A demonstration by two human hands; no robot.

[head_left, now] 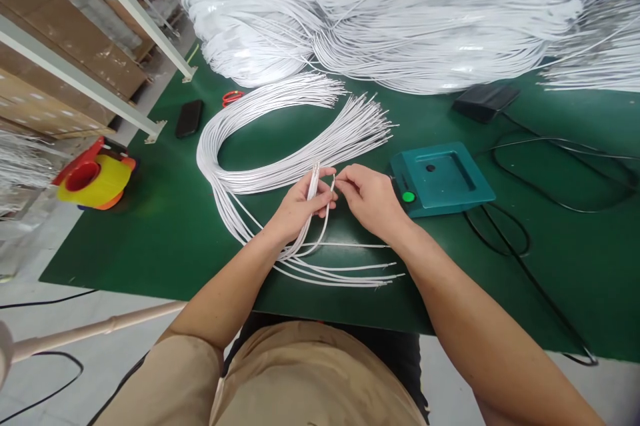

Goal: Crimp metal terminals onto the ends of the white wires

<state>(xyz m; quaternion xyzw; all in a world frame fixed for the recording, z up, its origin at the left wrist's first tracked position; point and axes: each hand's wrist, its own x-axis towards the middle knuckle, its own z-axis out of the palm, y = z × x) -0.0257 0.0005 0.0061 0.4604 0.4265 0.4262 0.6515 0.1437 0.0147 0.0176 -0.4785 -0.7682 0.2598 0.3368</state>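
Observation:
My left hand (pixel 300 207) grips a small bunch of thin white wires (pixel 313 181), their ends pointing up between its fingers. My right hand (pixel 370 198) pinches the end of one white wire (pixel 332 183) beside that bunch, fingertips nearly touching the left hand. The wires trail down to loose ends (pixel 350 273) near the table's front edge. A looped bundle of white wires (pixel 260 139) lies just beyond both hands on the green table (pixel 165 226).
A teal device (pixel 443 176) with a green button (pixel 409 197) sits right of my right hand, black cables (pixel 520 239) running from it. Big piles of white wire (pixel 425 19) fill the back. A black phone (pixel 189 118), black box (pixel 484 101) and tape dispenser (pixel 95 179) lie around.

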